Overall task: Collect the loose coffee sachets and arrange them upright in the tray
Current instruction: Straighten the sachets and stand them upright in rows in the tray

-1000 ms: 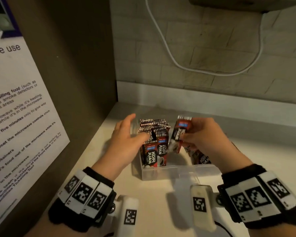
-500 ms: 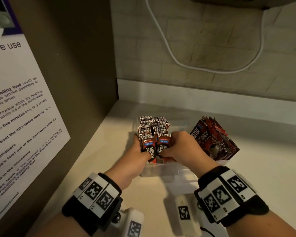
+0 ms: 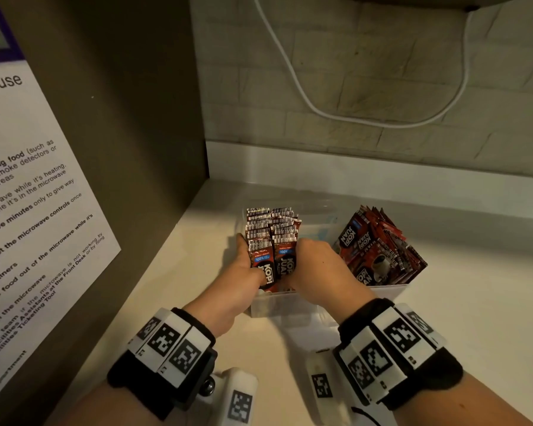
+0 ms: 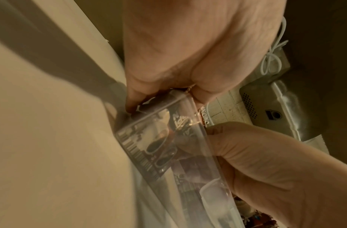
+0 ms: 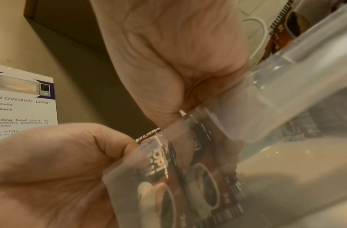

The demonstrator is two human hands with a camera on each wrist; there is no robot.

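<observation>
1. Clear plastic tray sits on the bench; from the head view, left hand and right hand squeeze the upright sachets from both sides, likely squaring the row. Loose sachets lean at the tray's right end. Packs read "KOPI JUAN", "100%".
2. Left wrist: fingers curl over the tray wall.
3. Right wrist: notice reads "crowave use".

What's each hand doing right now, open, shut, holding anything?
Left hand: curled round the front sachets in the tray.
Right hand: curled on the same sachets from the other side.
</observation>
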